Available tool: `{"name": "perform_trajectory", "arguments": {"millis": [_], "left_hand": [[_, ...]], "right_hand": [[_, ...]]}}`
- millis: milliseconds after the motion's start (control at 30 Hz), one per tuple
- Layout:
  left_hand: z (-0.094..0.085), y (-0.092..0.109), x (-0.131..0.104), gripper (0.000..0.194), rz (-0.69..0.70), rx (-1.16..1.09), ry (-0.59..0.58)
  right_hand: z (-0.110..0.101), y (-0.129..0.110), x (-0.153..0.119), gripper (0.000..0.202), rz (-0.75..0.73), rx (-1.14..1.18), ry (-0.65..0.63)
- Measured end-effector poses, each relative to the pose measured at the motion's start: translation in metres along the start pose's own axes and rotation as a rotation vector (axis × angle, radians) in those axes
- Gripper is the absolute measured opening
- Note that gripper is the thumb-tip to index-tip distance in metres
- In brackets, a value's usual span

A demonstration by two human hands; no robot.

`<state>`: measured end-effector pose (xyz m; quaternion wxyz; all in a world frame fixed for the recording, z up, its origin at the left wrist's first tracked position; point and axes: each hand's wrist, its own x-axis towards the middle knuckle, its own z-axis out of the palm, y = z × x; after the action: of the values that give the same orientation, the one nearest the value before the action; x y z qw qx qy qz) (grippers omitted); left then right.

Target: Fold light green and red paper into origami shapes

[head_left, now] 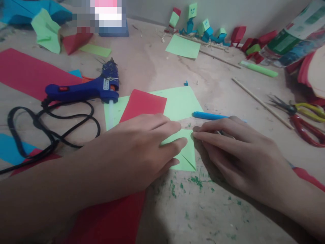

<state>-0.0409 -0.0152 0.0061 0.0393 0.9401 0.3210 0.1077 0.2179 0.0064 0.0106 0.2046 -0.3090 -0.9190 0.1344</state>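
My left hand (pixel 142 145) lies flat with fingers apart on a small folded light green paper (pixel 186 154), holding it down against the table. A crease crosses the paper's near right corner. My right hand (pixel 233 149) is closed in a pinch at the paper's far right corner. Some thin shiny thing beneath its fingers is mostly hidden. Under and beyond my left hand are a red paper (pixel 146 103) and a larger light green sheet (pixel 182 98). A blue pen (pixel 208 116) lies just beyond my right hand.
A blue glue gun (pixel 81 88) with a looped black cord (pixel 95 117) lies left. Scissors (pixel 302 113) and a thin stick (pixel 261 102) lie right. Small paper figures (pixel 192 20) stand along the wall, near a plastic bottle (pixel 286 39). Red paper (pixel 109 220) extends under my left arm.
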Motion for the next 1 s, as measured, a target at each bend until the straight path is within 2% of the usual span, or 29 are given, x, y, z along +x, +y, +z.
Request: {"name": "perform_trajectory", "arguments": {"millis": [200,333,567,800,1000], "left_hand": [[0.001,0.001,-0.002,0.036,-0.023,-0.011,-0.023],[0.001,0.001,-0.003,0.037,-0.02,0.007,-0.027],[0.001,0.001,-0.002,0.035,-0.027,0.009,-0.014],[0.001,0.0,-0.002,0.032,-0.043,-0.022,-0.021],[0.0,0.0,-0.002,0.031,-0.032,-0.014,-0.015]], "right_hand": [[0.001,0.0,0.0,0.025,0.005,-0.002,-0.009],[-0.003,0.001,-0.001,0.022,-0.051,-0.001,-0.036],[-0.009,-0.003,-0.003,0.023,-0.174,0.115,-0.164],[-0.013,-0.007,0.001,0.024,-0.169,0.267,-0.264],[-0.013,-0.007,0.003,0.03,-0.153,0.277,-0.22]]}}
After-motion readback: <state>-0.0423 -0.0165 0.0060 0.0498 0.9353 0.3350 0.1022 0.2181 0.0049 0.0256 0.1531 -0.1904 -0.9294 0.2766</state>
